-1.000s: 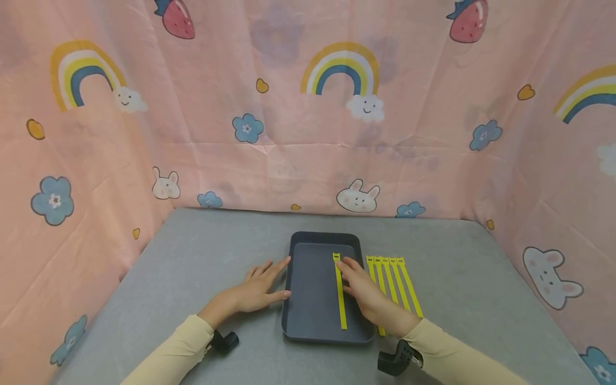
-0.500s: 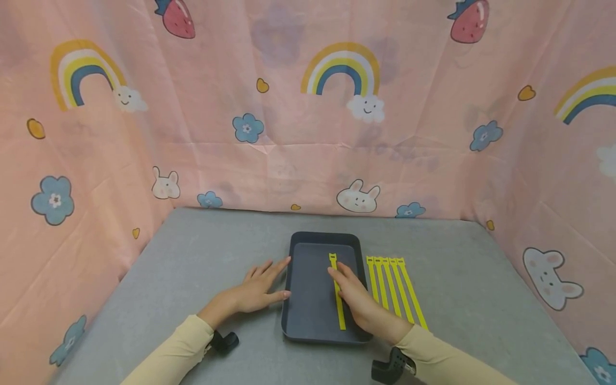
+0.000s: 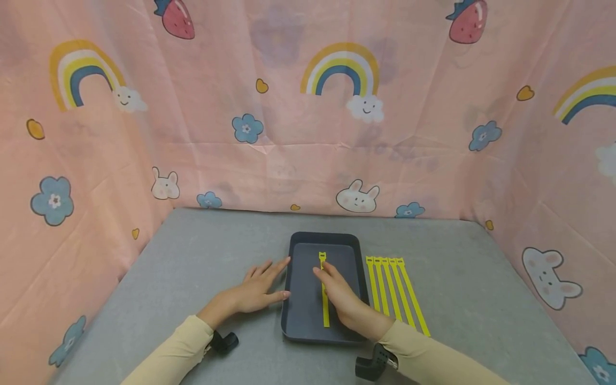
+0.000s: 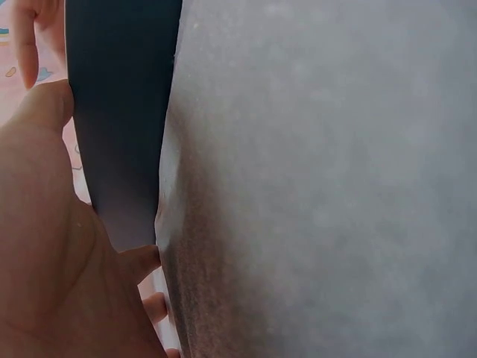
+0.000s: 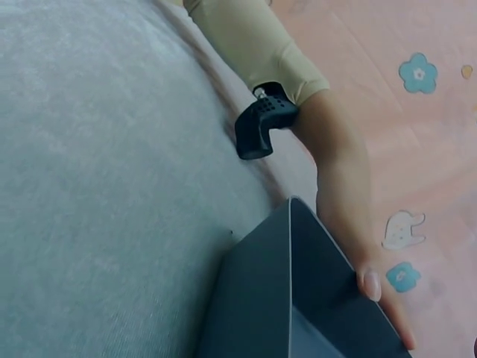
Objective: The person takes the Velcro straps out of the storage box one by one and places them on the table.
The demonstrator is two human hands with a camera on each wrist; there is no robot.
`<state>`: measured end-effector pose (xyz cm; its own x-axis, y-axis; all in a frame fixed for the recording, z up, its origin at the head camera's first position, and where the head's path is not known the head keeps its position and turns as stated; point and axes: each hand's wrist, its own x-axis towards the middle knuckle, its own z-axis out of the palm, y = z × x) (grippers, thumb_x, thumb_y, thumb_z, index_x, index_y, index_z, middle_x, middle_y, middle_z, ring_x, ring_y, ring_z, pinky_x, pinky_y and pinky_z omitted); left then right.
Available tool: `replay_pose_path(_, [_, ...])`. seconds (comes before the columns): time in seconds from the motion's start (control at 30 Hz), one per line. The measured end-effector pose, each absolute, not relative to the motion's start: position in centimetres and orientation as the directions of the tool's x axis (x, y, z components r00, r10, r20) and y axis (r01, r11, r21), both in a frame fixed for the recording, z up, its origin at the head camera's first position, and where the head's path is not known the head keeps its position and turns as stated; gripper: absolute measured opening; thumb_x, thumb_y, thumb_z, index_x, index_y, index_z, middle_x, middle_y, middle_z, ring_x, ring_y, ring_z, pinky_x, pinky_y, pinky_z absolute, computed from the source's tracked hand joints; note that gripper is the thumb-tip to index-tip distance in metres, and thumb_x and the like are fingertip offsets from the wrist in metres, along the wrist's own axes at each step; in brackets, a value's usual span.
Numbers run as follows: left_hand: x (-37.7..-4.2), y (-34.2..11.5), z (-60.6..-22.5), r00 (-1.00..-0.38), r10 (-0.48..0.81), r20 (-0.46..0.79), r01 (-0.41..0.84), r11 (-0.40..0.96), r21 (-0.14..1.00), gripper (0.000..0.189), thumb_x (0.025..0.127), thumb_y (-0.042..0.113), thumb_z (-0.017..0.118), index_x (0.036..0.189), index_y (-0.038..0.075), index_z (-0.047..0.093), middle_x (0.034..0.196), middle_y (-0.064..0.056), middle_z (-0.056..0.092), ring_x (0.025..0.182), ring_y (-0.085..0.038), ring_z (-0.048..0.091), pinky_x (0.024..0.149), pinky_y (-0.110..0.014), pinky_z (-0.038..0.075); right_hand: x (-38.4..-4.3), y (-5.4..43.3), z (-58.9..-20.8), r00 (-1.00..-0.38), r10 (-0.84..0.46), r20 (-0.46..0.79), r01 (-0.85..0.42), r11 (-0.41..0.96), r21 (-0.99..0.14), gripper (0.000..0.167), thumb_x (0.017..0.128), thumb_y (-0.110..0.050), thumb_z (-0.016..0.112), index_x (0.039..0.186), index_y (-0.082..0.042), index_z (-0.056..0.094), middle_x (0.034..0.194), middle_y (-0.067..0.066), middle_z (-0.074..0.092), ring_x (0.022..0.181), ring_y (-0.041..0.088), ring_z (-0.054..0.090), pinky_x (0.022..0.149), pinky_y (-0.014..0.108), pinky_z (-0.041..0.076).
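A dark grey rectangular tray (image 3: 303,310) lies on the table in the head view. Inside it, a yellow cable tie with a slotted head (image 3: 326,315) runs lengthwise near the middle. My right hand (image 3: 347,302) reaches in from the right and pinches this tie a little below its head, hiding part of the strip. Against the tray's left rim my left hand (image 3: 252,291) rests with thumb and fingers spread and straight. The right wrist view shows the left thumb (image 5: 370,283) over the rim. In the left wrist view, the tray's side wall (image 4: 123,112) stands beside the left palm.
Several more yellow cable ties (image 3: 391,283) lie side by side on the grey table (image 3: 462,289), right of the tray, partly behind the right forearm. A pink patterned curtain (image 3: 289,166) encloses the back and both sides. Each wrist carries a black camera mount (image 3: 223,342).
My right hand has moved left across the tray, and the cable tie has shifted left with it, from the right side toward the middle. The left hand stays in place at the rim.
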<state>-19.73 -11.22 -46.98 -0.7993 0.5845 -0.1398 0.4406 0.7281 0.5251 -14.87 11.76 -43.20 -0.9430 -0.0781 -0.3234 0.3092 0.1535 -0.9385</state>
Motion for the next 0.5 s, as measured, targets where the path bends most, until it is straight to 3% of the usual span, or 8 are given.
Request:
replay_pose_path(0.33, [-19.7, -11.3, -47.0, -0.803, 0.579, -0.145, 0.430, 0.730, 0.531, 0.082, 0.096, 0.064, 0.048, 0.160, 0.036, 0.006, 0.167, -0.003, 0.018, 0.156, -0.036, 0.010, 0.122, -0.064, 0.003, -15.3, 10.4, -43.3, -0.941, -0.086, -0.327, 0.313, 0.142, -0.939, 0.065, 0.103, -0.034, 0.046, 0.155, 0.000, 0.026, 0.162, 0.024, 0.023, 0.150, 0.041, 0.023, 0.121, 0.058, 0.023])
replay_pose_path(0.5, [-19.8, -11.2, -47.0, -0.803, 0.577, -0.149, 0.424, 0.728, 0.539, 0.082, 0.095, 0.063, 0.049, 0.159, 0.038, 0.005, 0.168, -0.002, 0.018, 0.156, -0.036, 0.010, 0.122, -0.063, 0.002, -15.5, 10.7, -42.8, -0.963, -0.069, -0.261, 0.251, 0.124, -0.960, 0.061, 0.103, -0.032, 0.047, 0.152, 0.000, 0.031, 0.158, 0.023, 0.031, 0.146, 0.042, 0.032, 0.119, 0.059, 0.027])
